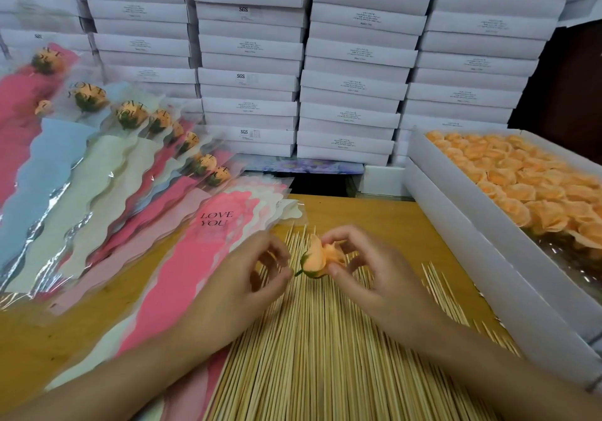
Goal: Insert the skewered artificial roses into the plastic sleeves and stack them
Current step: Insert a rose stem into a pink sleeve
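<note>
An orange artificial rose (317, 259) with a green base is held above a bed of wooden skewers (312, 339). My right hand (368, 270) pinches the petals with thumb and fingers. My left hand (250, 274) sits just left of the rose, its fingertips curled at the green stem end; whether it pinches the stem or a skewer is unclear. Empty pink "LOVE YOU" sleeves (202, 257) lie left of the skewers. Sleeved roses (130, 147) are fanned in a stack at the left.
A long white box (462, 235) full of loose orange rose heads (521, 179) lies along the right. A wall of stacked white boxes (325, 62) fills the back. The wooden table (374, 215) shows between the sleeves and the box.
</note>
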### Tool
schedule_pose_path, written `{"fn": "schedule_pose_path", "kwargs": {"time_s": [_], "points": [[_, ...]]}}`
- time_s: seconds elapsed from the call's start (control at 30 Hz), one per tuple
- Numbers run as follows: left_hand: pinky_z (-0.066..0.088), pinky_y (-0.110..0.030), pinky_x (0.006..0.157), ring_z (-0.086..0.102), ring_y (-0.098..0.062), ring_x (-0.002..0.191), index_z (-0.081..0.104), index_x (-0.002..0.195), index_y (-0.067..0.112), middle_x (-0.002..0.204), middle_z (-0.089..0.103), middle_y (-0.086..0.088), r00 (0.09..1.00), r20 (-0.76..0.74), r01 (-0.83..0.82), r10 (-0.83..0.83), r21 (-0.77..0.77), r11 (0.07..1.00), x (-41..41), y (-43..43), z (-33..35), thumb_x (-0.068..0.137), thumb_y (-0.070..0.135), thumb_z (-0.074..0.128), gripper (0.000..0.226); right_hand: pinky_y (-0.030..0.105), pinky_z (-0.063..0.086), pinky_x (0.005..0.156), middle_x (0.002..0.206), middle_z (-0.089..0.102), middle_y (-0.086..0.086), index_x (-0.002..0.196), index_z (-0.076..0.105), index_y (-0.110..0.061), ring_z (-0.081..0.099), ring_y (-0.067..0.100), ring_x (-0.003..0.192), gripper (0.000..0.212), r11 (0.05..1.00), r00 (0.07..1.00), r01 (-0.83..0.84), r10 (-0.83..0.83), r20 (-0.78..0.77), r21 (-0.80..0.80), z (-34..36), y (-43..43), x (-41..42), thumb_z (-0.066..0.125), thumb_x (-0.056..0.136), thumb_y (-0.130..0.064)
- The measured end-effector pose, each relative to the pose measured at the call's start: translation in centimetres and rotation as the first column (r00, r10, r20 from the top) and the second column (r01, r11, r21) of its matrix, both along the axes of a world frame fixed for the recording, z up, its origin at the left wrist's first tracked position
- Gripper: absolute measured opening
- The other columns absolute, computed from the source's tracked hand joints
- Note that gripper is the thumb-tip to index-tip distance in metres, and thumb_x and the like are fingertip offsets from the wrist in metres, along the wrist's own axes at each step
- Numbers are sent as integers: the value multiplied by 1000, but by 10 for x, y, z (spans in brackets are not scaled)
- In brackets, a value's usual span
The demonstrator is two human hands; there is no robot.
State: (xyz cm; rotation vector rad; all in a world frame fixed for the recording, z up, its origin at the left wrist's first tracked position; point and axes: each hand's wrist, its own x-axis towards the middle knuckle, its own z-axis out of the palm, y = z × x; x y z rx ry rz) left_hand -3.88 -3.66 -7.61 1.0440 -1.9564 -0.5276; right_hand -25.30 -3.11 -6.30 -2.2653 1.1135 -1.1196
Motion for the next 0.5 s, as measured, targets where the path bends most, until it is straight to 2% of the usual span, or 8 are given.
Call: {"fn": "schedule_pose_path", "kwargs": {"time_s": [0.1, 0.2, 0.3, 0.4, 0.5], "points": [[53, -26, 81, 60, -12, 106, 57, 120, 24, 114, 61, 17, 980, -146, 152, -133, 126, 980, 1, -4, -1, 83, 18, 72, 40, 15, 45, 85, 117, 57, -19, 117, 57, -29, 55, 7, 111, 24, 996, 999, -40, 38, -26, -84, -4, -1, -3, 52, 93, -28], [51, -23, 86, 60, -10, 111, 57, 127, 23, 116, 64, 14, 964, -184, 225, -191, 185, 957, 0, -7, -4, 79, 24, 72, 50, 13, 42, 89, 121, 54, -20, 115, 59, -25, 53, 4, 114, 23, 989, 996, -86, 82, -41, -122, -8, -1, -1, 53, 93, -23], [53, -27, 86, 64, -14, 103, 66, 115, 22, 109, 68, 1, 954, -234, 242, -186, 238, 941, 0, -8, -6, 79, 25, 76, 38, 11, 40, 90, 123, 53, -22, 119, 57, -28, 52, 2, 115, 26, 989, 992, -105, 97, -80, -104, -12, -2, -1, 53, 93, -26], [53, -26, 81, 65, -14, 90, 70, 99, 17, 97, 70, 0, 951, -260, 237, -169, 256, 937, -1, -8, -6, 75, 21, 77, 26, 9, 38, 93, 126, 47, -28, 128, 44, -41, 49, -1, 119, 38, 996, 991, -80, 74, -114, -44, -13, -2, -1, 52, 91, -45], [52, -21, 79, 64, -15, 85, 68, 95, 11, 88, 70, -3, 903, -422, 224, -74, 318, 921, 1, -12, -7, 67, 15, 80, 31, 14, 42, 89, 117, 47, -28, 127, 41, -44, 53, 1, 111, 40, 994, 995, 52, -59, -83, -91, -16, -4, -2, 51, 89, -52]]}}
